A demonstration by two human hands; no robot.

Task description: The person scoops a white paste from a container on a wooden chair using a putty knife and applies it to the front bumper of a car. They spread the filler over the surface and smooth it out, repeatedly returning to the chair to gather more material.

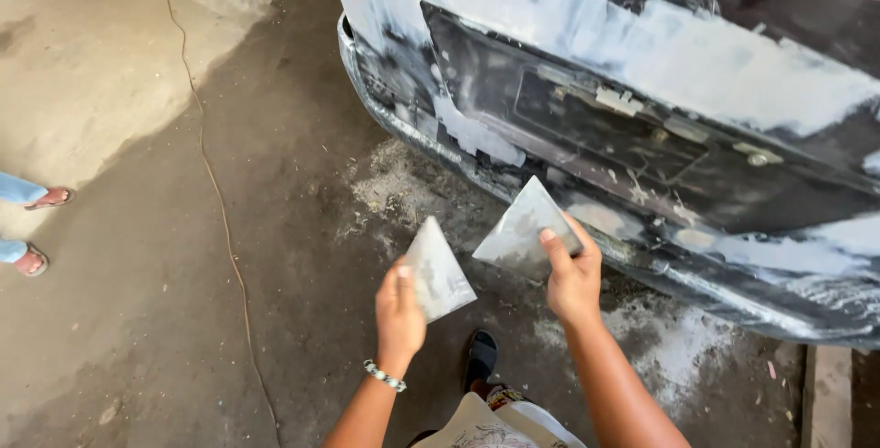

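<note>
L hand grips grey putty blade; R hand grips second blade, near car's filler-smeared rear bumper. Concrete floor, thin cord, another person's sandalled feet at left.

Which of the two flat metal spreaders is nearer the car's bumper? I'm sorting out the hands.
The spreader in the right hand; its tip almost overlaps the bumper. The left hand's spreader sits farther back over the floor.
</note>
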